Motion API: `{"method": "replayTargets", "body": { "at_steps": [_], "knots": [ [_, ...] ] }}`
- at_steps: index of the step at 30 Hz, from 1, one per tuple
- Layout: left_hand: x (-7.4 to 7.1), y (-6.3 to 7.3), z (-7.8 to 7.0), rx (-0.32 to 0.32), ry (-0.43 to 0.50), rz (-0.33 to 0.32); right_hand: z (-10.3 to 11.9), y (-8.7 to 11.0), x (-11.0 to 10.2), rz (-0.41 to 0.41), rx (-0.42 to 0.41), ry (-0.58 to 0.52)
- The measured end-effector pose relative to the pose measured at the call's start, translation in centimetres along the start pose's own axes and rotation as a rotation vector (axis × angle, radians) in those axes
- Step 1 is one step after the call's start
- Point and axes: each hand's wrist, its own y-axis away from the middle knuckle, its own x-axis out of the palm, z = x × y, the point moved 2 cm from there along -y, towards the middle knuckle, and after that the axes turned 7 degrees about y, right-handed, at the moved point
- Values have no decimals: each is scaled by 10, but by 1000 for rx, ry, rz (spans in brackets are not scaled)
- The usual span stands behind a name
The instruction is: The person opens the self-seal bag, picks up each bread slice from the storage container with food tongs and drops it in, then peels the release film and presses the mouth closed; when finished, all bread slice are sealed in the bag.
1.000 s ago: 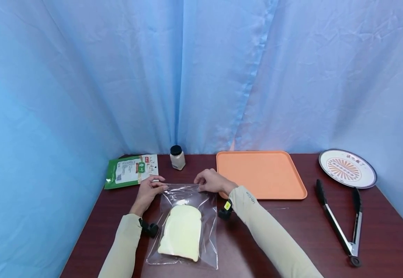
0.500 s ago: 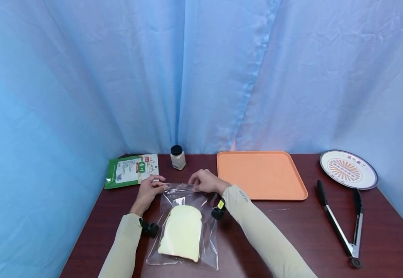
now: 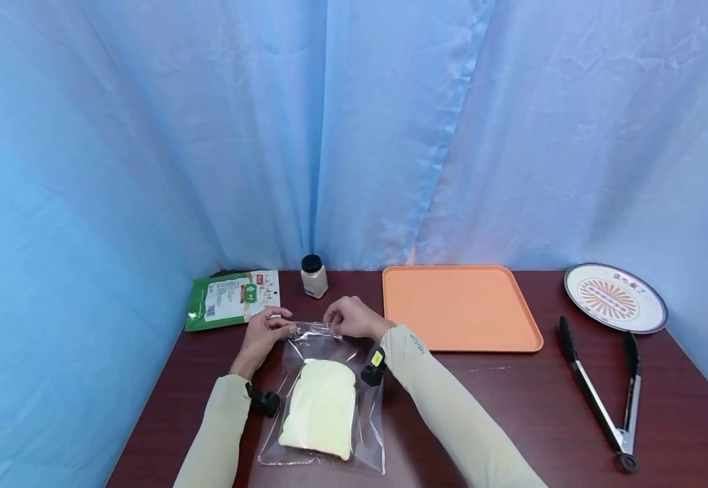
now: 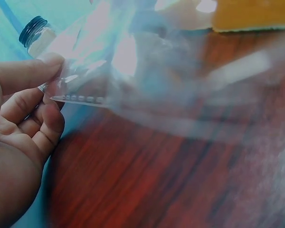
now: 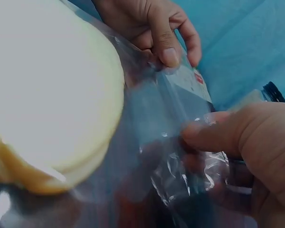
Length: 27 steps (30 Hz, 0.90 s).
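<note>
A slice of bread (image 3: 320,410) lies inside a clear plastic bag (image 3: 367,434) on the dark wooden table. My left hand (image 3: 260,339) pinches the bag's far left corner between thumb and forefinger, as the left wrist view also shows close up. Along the same far edge, near the middle, my right hand (image 3: 354,318) pinches the plastic between thumb and fingers. In the right wrist view the bag's mouth is crinkled under the right thumb (image 5: 204,135), and the bread fills the left side, overexposed.
Behind the left hand lies a green and white packet (image 3: 232,299), with a black-capped jar (image 3: 314,276) beside it. An orange tray (image 3: 463,308) sits behind the right forearm. Farther right are a patterned plate (image 3: 649,312) and black-handled tongs (image 3: 597,400). Blue curtains (image 3: 390,135) enclose the table.
My right hand has moved left along the bag's far edge, from near its right corner toward the left hand. The left hand and the bread have stayed in place.
</note>
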Motion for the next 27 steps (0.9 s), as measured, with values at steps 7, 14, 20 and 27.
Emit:
{"method": "replayTargets", "body": {
  "at_steps": [7, 14, 20, 27],
  "knots": [
    [0, 0, -1, 1, -3, -12, 5, -7, 1, -7, 11, 3],
    [0, -1, -1, -4, 11, 9, 10, -12, 6, -16, 4, -4],
    [3, -3, -9, -29, -38, 85, 13, -12, 8, -28, 29, -34],
    [14, -8, -15, -32, -156, 161, 14, -13, 9, -24, 37, -46]
  ]
}}
